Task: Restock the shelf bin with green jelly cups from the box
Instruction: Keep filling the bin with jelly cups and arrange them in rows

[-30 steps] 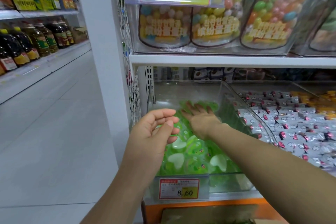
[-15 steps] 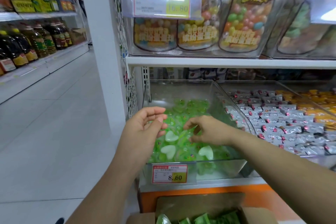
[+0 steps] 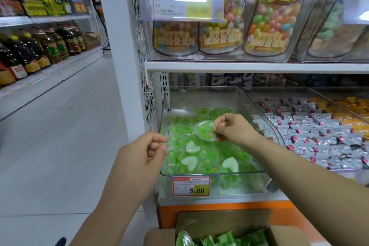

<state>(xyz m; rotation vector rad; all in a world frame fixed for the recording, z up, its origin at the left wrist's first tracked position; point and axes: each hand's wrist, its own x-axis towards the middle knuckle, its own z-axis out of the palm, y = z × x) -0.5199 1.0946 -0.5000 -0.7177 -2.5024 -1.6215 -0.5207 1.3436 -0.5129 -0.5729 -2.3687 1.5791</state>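
Observation:
A clear plastic shelf bin on the lower shelf holds several green heart-shaped jelly cups, some turned pale side up. My right hand is lifted above the pile and pinches one green jelly cup by its rim. My left hand hovers at the bin's left wall with fingers loosely curled and nothing in it. An open cardboard box with more green cups stands on the floor below the shelf.
A price tag reading 8.60 is fixed to the bin's front. Neighbouring bins of wrapped sweets lie to the right. Candy jars fill the shelf above. Bottles line the far side of the tiled aisle at left.
My right hand pulled back from deep in the bin and lifted one jelly cup out of the pile. The view tipped down, bringing the box into sight.

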